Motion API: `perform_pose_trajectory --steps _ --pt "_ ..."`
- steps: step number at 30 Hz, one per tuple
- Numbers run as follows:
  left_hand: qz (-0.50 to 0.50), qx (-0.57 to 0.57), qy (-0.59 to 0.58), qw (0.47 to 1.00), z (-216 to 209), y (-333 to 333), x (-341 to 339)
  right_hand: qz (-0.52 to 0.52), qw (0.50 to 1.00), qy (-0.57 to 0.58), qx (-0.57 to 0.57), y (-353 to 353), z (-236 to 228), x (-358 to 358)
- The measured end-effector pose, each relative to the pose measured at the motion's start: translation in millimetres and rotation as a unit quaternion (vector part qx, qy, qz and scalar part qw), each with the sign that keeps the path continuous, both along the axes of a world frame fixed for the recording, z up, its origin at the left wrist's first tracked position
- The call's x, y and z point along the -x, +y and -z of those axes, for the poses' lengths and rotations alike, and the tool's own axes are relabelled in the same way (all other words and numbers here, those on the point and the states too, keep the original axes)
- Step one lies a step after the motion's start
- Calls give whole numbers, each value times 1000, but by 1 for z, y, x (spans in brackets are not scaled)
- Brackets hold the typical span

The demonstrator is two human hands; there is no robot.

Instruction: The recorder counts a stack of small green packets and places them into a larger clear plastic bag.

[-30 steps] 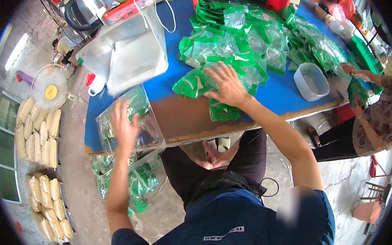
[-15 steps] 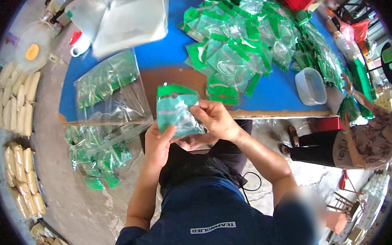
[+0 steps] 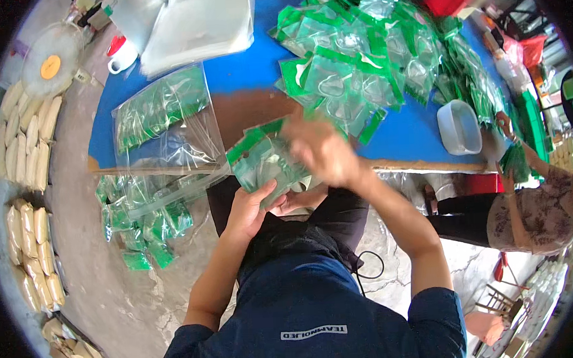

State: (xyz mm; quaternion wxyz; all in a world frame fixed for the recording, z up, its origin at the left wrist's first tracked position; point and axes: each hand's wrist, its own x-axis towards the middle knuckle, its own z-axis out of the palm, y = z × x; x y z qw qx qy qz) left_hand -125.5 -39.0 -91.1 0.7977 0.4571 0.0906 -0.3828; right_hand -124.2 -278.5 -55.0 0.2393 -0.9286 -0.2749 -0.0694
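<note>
A green-banded packet is held in the air above the person's lap, just in front of the near edge of the blue counter. It is gripped near its lower end by the left hand: the thumb is laid across the clear front, and the packet is pinched between it and the fingers behind. The green band is pointed away from the body and a little to the left; the long axis is slanted from there down to the right, toward the lap, though the packet looks only slightly longer than wide. The right side is partly covered by the right hand, which is blurred; whether its fingers are pinching the packet or merely brushing it cannot be told.

A large clear bag with green packets inside is laid to the left, its lower end hung over the counter's edge. Beyond the right hand, a pile of green packets is spread, with a translucent tub placed to its right.
</note>
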Motion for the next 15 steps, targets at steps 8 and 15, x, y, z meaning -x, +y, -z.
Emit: perform_pose_trajectory --steps 8,15 --pt "-62 -15 -16 998 -7 10 -12 10 996 -80 32 12 10 2" --pt "-41 -51 21 998 -2 13 -1 412 903 -123 10 8 -6 -69"
